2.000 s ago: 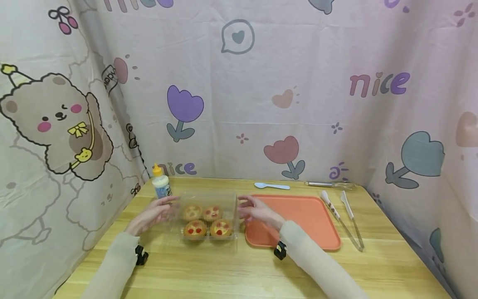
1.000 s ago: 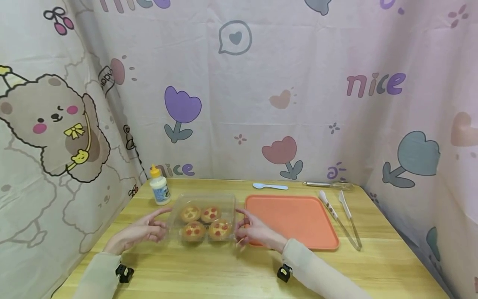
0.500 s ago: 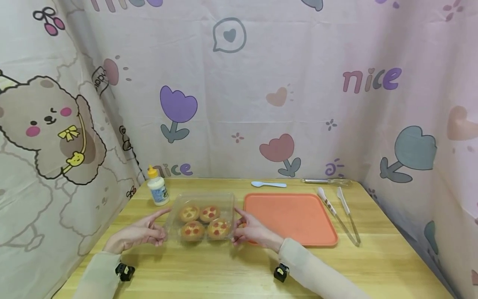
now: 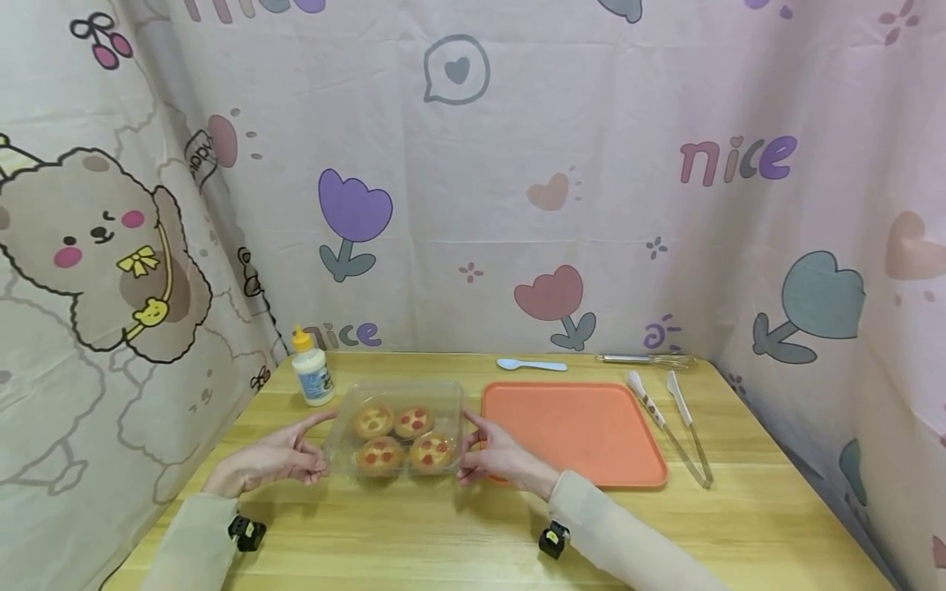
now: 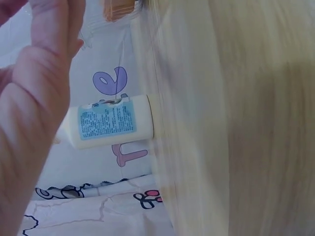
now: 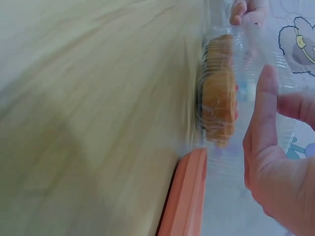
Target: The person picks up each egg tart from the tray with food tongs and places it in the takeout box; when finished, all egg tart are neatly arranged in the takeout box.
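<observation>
A clear plastic box (image 4: 438, 396) holding several small round pastries (image 4: 380, 454), most with red spots on top, sits left of centre on the table. My left hand (image 4: 269, 460) is at its left side. The index finger points out straight to the box's edge, and the other fingers bend by the near left corner. Opposite it, my right hand (image 4: 510, 461) stands at the right side, index finger extended along the edge. In the right wrist view, its fingers (image 6: 266, 108) look straight against the clear wall. Whether the left fingertips touch the box cannot be made out.
An orange tray (image 4: 576, 435) lies right of the box, with tongs (image 4: 691, 435) beyond it. Along the back edge are a pale blue spoon (image 4: 532, 365) and a whisk (image 4: 650, 359). A white bottle with yellow cap (image 4: 314, 373) stands at the back left.
Over two seconds both hands have come down along the box's sides, from its upper edges toward its near corners. In the last half second hardly anything has moved.
</observation>
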Available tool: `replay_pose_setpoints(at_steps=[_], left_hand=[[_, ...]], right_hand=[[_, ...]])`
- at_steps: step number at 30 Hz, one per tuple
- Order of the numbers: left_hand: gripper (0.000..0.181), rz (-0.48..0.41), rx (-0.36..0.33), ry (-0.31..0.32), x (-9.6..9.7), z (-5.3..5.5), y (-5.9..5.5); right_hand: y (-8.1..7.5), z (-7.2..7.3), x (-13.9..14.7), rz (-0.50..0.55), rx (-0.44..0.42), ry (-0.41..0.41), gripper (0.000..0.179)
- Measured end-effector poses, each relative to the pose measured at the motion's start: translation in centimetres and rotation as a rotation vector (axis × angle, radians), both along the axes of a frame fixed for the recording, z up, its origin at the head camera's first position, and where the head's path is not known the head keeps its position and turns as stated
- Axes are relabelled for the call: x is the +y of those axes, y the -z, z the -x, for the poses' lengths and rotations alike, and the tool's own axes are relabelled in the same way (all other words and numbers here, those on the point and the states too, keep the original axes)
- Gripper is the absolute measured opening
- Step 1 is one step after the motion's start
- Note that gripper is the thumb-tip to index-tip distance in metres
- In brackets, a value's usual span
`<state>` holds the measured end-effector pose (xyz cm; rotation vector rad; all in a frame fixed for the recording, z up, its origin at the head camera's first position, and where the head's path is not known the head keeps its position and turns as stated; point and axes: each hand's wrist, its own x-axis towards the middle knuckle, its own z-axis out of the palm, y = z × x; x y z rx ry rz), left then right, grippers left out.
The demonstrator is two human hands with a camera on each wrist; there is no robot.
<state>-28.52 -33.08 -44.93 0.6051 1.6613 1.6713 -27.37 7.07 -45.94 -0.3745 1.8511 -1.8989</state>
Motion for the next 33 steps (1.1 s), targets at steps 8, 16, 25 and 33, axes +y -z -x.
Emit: replay_pose_setpoints(at_steps=[8,16,25,33], left_hand=[[0.090,0.104,0.042,-0.027,-0.1,0.2,-0.8],[0.063,0.343,0.255,-0.366,0.4,0.5,-1.6],[0.039,0.499,0.442,-0.694,3.5,0.9,-2.4],[0.022,0.672,0.804,-0.903,6.9,0.5,-3.4]], right_hand=[[0.6,0.2,1.0,0.014,0.039,0.011,0.087],[0.0,0.4,2.8,-0.128,0.211,0.019,0.056],[-1.0,1.1,5.5,-0.237,0.332,0.044,0.040],[-1.9,1.4,7.8,-0.378,0.431,0.062,0.037]])
